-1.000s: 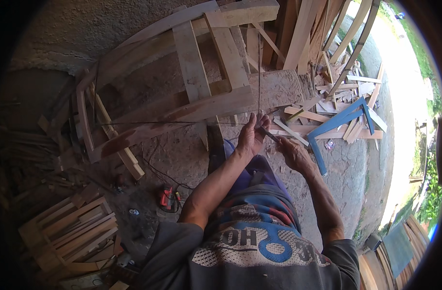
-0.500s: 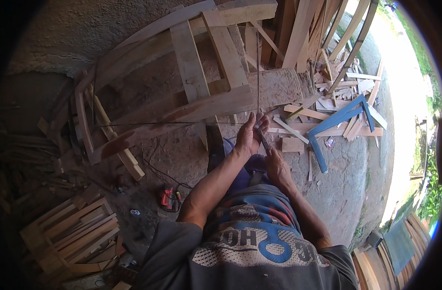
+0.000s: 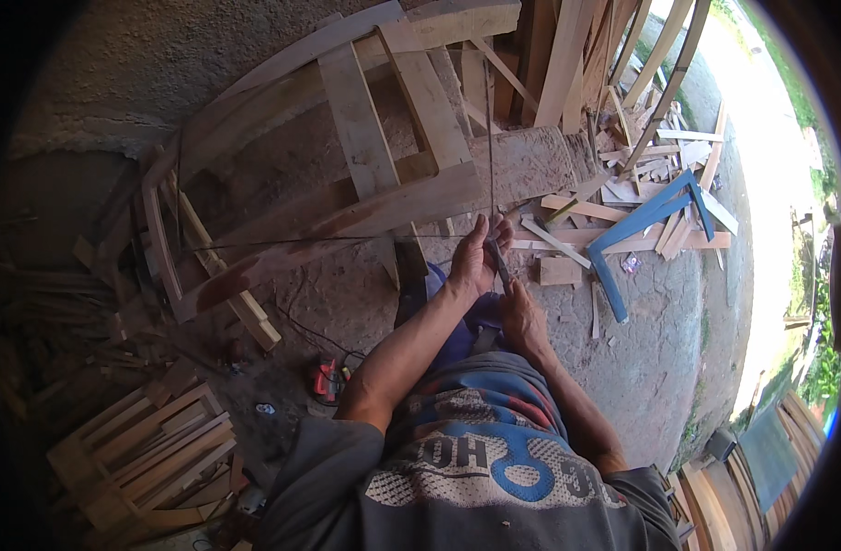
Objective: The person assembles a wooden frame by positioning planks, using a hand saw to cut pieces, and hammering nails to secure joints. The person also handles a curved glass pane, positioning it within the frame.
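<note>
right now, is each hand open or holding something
Left hand: closed, holding the thin dark frame at its corner.
Right hand: closed, holding a slender dark tool.

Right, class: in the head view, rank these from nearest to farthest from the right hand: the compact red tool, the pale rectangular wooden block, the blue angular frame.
From the right hand:
1. Wooden block, ahead and right.
2. Blue frame, farther right.
3. Red tool, on the floor, left.
</note>
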Demonstrator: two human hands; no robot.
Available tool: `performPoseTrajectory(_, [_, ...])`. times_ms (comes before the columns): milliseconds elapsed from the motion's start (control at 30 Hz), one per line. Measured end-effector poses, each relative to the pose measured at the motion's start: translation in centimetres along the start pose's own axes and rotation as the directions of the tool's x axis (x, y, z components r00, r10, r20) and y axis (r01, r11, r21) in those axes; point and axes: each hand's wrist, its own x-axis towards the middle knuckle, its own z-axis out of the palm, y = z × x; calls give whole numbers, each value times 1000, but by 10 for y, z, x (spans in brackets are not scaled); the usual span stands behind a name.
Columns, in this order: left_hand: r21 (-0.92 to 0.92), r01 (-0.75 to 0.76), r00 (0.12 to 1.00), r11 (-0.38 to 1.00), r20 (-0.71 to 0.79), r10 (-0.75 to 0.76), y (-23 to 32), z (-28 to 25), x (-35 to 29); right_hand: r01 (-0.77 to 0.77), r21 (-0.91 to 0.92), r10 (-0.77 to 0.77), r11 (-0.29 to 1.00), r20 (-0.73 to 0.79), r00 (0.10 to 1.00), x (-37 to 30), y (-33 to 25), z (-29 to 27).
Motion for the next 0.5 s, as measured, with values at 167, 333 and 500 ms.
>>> performPoseTrajectory(167, [-39,14,1000,999,17,-13,-1,-3,3,16,-6,-16,1000,-12,1000,1,5,1])
performPoseTrajectory(333, [-52,10,1000,999,11,-10,-3,-5,4,68,54,-66,996,-39,997,0,6,-1])
performPoseTrajectory(500, [-75,10,999,997,42,-7,-3,-5,5,54,78,-55,995,12,998,1,7,-12])
